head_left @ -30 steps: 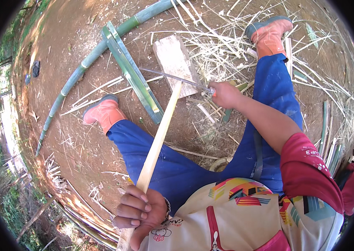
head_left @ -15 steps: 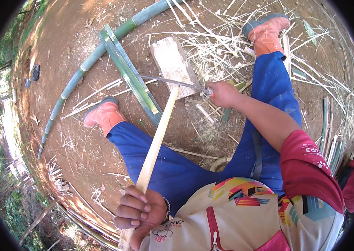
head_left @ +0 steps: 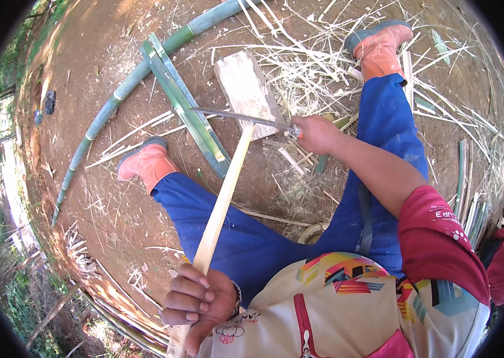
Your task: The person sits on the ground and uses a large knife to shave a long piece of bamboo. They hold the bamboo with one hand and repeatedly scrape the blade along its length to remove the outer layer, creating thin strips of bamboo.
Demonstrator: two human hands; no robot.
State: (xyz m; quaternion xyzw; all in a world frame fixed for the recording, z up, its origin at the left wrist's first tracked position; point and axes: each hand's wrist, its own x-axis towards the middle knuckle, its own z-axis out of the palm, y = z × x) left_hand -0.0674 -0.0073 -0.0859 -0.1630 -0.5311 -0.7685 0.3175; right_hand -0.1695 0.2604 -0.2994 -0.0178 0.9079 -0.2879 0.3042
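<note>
My left hand (head_left: 199, 301) is closed round the near end of a long, pale split bamboo strip (head_left: 223, 210), which slopes up and away to the right. In my right hand (head_left: 317, 133) is the handle of a machete (head_left: 237, 116), its long thin blade pointing left. The blade lies across the far tip of the strip, over the near part of a pale wooden block (head_left: 247, 83) on the ground. Most of the machete's handle is hidden by my fingers.
Green split bamboo pieces (head_left: 183, 107) lie left of the block, by a long curved bamboo pole (head_left: 115, 98). Pale shavings (head_left: 305, 68) heap up beyond the block. My legs spread to both sides, ending in an orange left boot (head_left: 147, 164) and right boot (head_left: 380, 49).
Hardly anything differs. The machete blade and the strip's tip have shifted very slightly; both hands keep their holds.
</note>
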